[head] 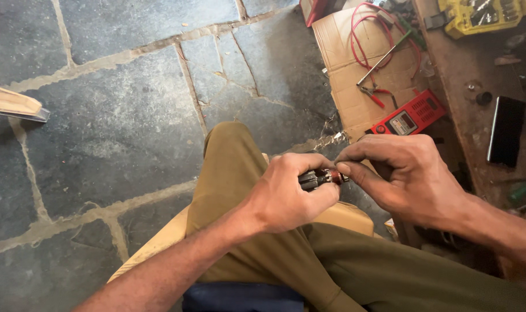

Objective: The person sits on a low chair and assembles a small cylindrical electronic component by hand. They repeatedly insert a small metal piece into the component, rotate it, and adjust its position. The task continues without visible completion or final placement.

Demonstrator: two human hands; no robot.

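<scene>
Grey stone floor [118,115] fills the left, with a pale wooden piece [11,103] at its edge, and over the olive-trousered knee [231,167] the left hand [289,193] is wrapped tight around a small dark cylindrical part [318,178]. Just to its right the right hand [401,173] pinches that part's reddish tip between fingertips. Beyond lie cardboard [355,69] with red wire [367,29], pliers [371,93] and a red meter [409,117], then a dark phone [506,130] on the brown worktop [465,58].
</scene>
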